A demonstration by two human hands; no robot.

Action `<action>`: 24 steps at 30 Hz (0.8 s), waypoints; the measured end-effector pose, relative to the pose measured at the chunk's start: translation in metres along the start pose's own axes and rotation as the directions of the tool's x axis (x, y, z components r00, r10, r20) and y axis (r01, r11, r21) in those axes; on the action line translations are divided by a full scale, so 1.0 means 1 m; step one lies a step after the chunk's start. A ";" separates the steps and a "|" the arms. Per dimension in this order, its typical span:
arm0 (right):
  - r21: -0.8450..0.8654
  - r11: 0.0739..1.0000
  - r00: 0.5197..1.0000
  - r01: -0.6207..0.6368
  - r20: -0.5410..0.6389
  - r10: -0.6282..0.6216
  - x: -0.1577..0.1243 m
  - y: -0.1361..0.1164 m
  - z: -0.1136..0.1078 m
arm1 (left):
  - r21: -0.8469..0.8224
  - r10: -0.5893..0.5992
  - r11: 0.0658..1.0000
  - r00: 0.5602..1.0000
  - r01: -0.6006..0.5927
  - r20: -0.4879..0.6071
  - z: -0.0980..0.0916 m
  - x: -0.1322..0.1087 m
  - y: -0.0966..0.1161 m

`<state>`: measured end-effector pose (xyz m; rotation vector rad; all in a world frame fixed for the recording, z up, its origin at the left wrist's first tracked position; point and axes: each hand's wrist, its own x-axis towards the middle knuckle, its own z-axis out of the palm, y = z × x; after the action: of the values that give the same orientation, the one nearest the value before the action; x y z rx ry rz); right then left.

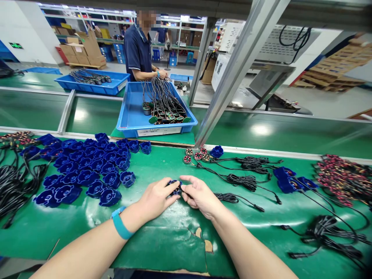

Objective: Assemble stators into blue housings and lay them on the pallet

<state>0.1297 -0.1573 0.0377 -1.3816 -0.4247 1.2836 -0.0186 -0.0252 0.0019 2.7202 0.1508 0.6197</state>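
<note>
At the middle of the green bench, my left hand [158, 197] is closed around a small dark blue plastic housing [175, 187], mostly covered by fingers. My right hand [199, 193] meets it from the right. Its thumb and curled fingers press together at the housing's edge, and what lies between them is hidden. A coiled black cable [228, 197] comes out from behind my right hand; whether it joins the housing I cannot see. Left of my hands stand many round blue housings [88, 176], open side up. Beyond my hands lie several small round coil parts [198, 155] with black cables.
On the right are blue housings with cables [286, 180], a heap of red and copper parts [337, 178] and cable bundles [325, 232]. More black cables [20, 186] lie far left. A blue tray [124, 124] of wired boards stands ahead, by a metal post [229, 73]. A co-worker [138, 50] stands behind it.
</note>
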 end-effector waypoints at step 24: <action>-0.065 0.994 0.984 0.084 0.165 -0.072 0.006 0.002 -0.008 | -0.104 -0.059 0.993 0.998 0.061 0.029 -0.003 0.005 0.007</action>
<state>0.1382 -0.1564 0.0315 -1.3111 -0.6365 1.3322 -0.0151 -0.0304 0.0089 2.6118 0.1877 0.5591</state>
